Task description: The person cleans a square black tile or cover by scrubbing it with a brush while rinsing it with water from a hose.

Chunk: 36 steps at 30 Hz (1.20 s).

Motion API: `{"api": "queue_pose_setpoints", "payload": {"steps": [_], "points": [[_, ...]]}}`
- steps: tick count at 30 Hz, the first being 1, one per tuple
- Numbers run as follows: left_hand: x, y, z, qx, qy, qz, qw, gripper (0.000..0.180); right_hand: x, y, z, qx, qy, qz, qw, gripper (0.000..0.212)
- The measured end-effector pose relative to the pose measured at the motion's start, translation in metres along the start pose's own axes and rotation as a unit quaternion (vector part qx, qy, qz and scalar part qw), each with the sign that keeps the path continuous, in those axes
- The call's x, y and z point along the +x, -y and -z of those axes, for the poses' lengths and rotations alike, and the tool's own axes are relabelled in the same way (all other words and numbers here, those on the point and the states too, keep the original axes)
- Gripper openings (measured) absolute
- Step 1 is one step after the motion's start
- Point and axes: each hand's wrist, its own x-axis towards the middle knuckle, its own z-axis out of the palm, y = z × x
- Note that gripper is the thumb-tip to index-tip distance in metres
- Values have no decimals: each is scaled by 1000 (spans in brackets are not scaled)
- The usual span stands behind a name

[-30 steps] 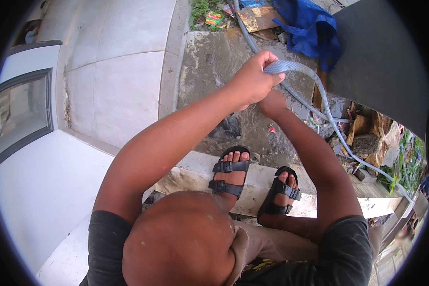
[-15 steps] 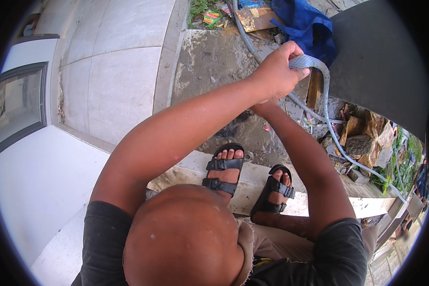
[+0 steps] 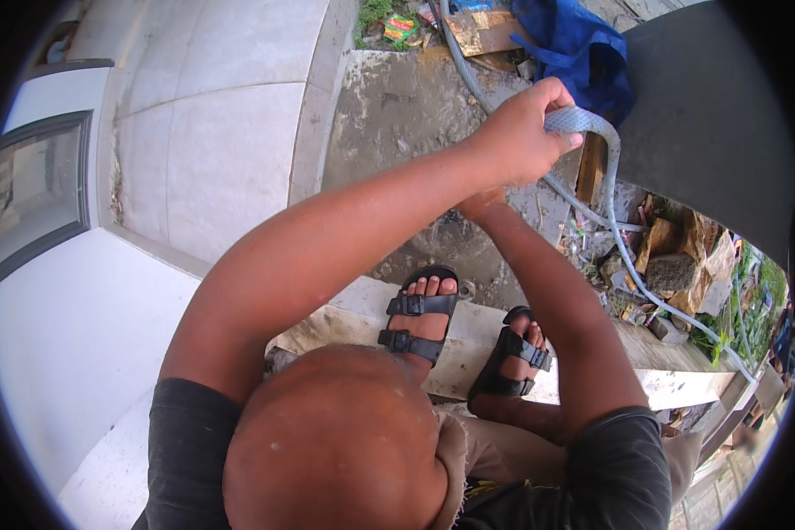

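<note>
With the clock centred on the middle of the view, a bare knee (image 3: 327,433) sits nearest at 7 o'clock; beyond it, black sandals (image 3: 420,305) rest on a pale step (image 3: 362,296), one near the centre, the other towards 4 o'clock; the right hand (image 3: 483,203), at 2 o'clock, is mostly hidden behind the left forearm, so I cannot tell whether its grip is open or closed.

Farther out, between 1 and 2 o'clock, the left hand (image 3: 526,146) has its grip closed on a grey hose (image 3: 610,177); the hose arches off the ground there and runs out past 3 o'clock, crossing another hose length that lies towards 12 o'clock.

As far as shows, the hose is picked up and held; its end is out of sight, and mud marks remain on the concrete floor (image 3: 397,97), so what is left cannot be judged further; rubble (image 3: 671,272) lies at 3 o'clock, a blue sheet (image 3: 583,53) at 1 o'clock, a dark board (image 3: 707,124) at 2 o'clock.
</note>
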Motion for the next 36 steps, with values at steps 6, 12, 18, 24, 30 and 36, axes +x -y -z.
{"api": "queue_pose_setpoints", "payload": {"steps": [6, 12, 18, 24, 30, 36], "points": [[-7, -2, 16, 39, 4, 5, 999, 26, 11, 7, 42, 158, 102, -58, 980, 49], [-2, -3, 6, 17, 22, -1, 1000, 24, -14, -17, 11, 0, 106, -50, 993, 49], [3, -3, 1, -4, 4, 26, 1000, 24, 2, 8, 7, 76, 65, -26, 995, 55], [-9, 3, 17, 24, 1, 29, 999, 25, 28, 12, 28, 103, 119, -34, 987, 55], [2, -5, 5, 30, 15, 10, 999, 25, 18, 6, -4, 70, 59, -9, 996, 55], [-6, 1, 21, 34, 3, 36, 999, 26, 32, 16, 30, 129, 182, -16, 975, 55]]}}
